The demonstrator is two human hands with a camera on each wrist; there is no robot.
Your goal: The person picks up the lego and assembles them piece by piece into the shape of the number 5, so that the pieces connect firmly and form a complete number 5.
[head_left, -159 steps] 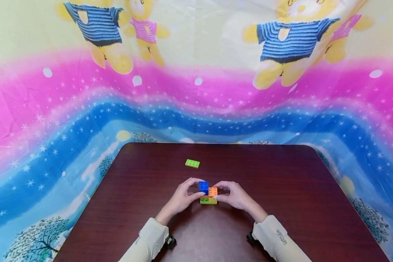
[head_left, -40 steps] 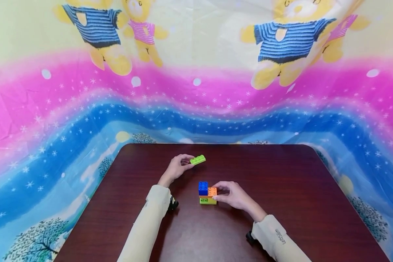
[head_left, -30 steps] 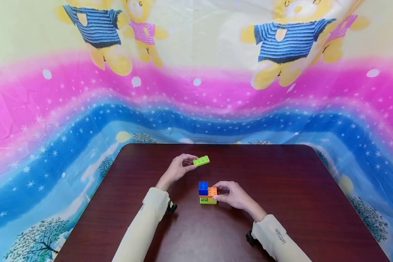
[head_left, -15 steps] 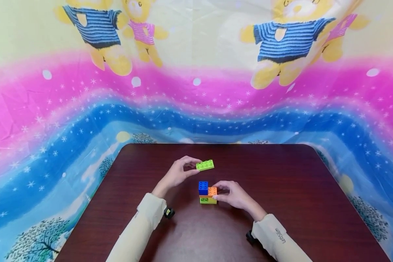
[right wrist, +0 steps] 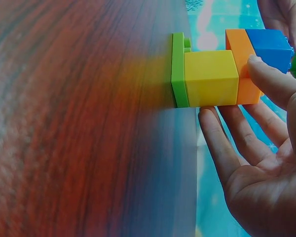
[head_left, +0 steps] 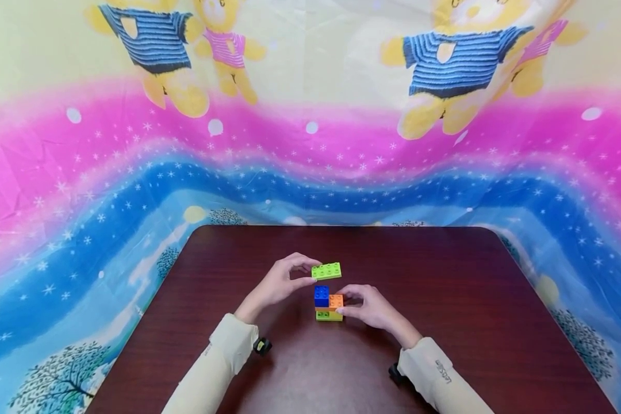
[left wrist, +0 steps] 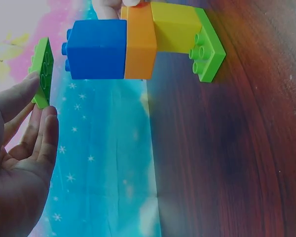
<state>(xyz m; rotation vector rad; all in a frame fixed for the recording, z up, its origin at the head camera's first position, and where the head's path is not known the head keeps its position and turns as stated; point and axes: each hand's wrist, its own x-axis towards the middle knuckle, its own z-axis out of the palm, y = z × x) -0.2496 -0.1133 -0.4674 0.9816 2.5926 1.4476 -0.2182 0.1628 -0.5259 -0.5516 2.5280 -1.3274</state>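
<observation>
My left hand [head_left: 284, 280] pinches one end of a flat lime-green building plate [head_left: 326, 271] with studs on top, just above and behind a small stack of blocks. The stack stands on the table: a green plate [left wrist: 211, 48] at the bottom, a yellow block [right wrist: 210, 77] on one end of it, a flatter orange block [left wrist: 140, 42] over that, and a blue block [head_left: 321, 295] on the orange one's left half. My right hand [head_left: 370, 307] holds the stack from the right, thumb on the orange block and fingers along the far side of the yellow and orange blocks.
A dark reddish-brown table [head_left: 445, 270] with rounded far corners carries the stack. Behind and beside it hangs a patterned cloth [head_left: 310, 172] with bears and snowflakes. A black wrist camera [head_left: 262, 345] sits at the left sleeve.
My left hand let go of the stack, picked up the green plate from the far side of the table, and has brought it nearer, close above the blue block. The right hand stayed put.
</observation>
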